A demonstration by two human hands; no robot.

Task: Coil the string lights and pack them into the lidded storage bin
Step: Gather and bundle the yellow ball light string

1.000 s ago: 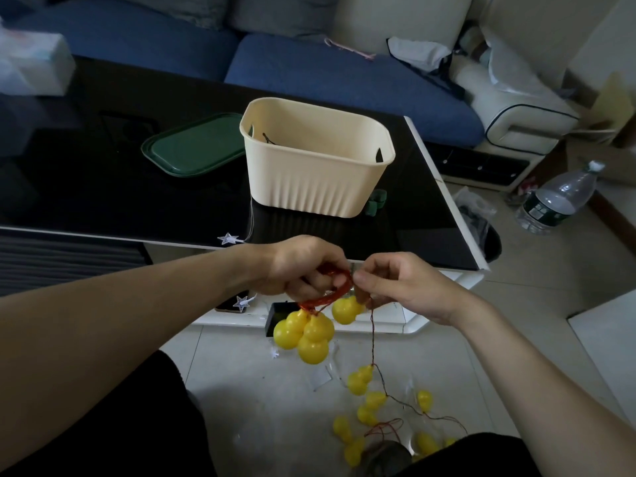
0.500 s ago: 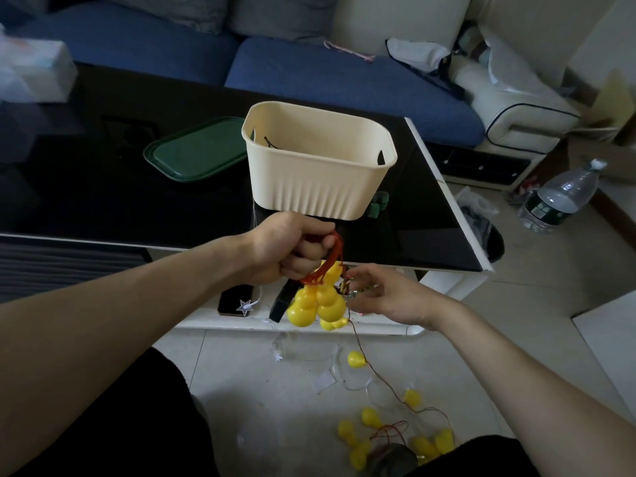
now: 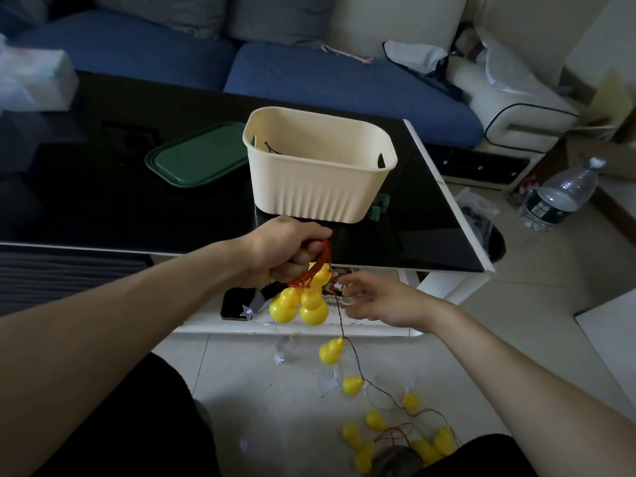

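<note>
the cream ribbed plastic storage bin [image 3: 320, 180] stands open near the right end of the black glass coffee table [image 3: 103, 201]; a thin dark wire shows just inside its far left wall, the remaining contents are hidden. the green plastic lid [image 3: 196, 154] lies flat on the table, left of the bin. the left hand [image 3: 292, 253] hovers at the near table edge, fingers curled tight around the red wire coils of the yellow gourd-shaped string lights [image 3: 303, 304]. the right hand [image 3: 378, 301], just beside it, has loose, spread fingers; contact with the wire cannot be determined. the uncoiled part of the lights trails to the tiled floor, partly cut off by the person's knee.
</note>
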